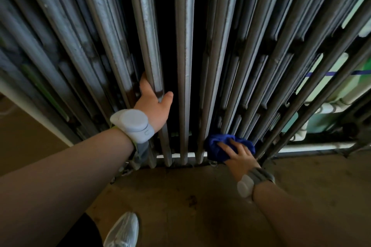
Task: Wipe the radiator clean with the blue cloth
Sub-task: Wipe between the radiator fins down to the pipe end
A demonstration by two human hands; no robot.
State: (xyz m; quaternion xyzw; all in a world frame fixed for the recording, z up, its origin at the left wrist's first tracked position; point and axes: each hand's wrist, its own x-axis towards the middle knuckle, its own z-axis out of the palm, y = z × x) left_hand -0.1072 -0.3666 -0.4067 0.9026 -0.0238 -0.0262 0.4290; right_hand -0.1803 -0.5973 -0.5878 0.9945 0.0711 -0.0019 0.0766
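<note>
The right hand (235, 153) presses the bunched blue cloth (218, 146) against the foot of the radiator (184, 46), low down near the floor (180, 196), with its fingers spread and fairly straight over the wad rather than curled round it. The left hand (155, 104) steadies against a column further left and higher up; its thumb lies on one side of the column, while the other fingers reach behind the metal and are hidden, so how they lie cannot be told. To do this step well, I would judge that the cloth should be drawn along each column in long strokes with firm, even pressure, then folded thin enough to pass into the dark gaps between columns, where dust likely gathers. The bottom ends close to the white pipe (174, 155) probably need slower work, since the joints there leave ledges. Turning the cloth to a fresh face now and then should keep grime from being smeared about. As for containers, none shows here: no bucket, bowl or bottle is in view. A pale shoe (122, 230) stands on the floor below.
</note>
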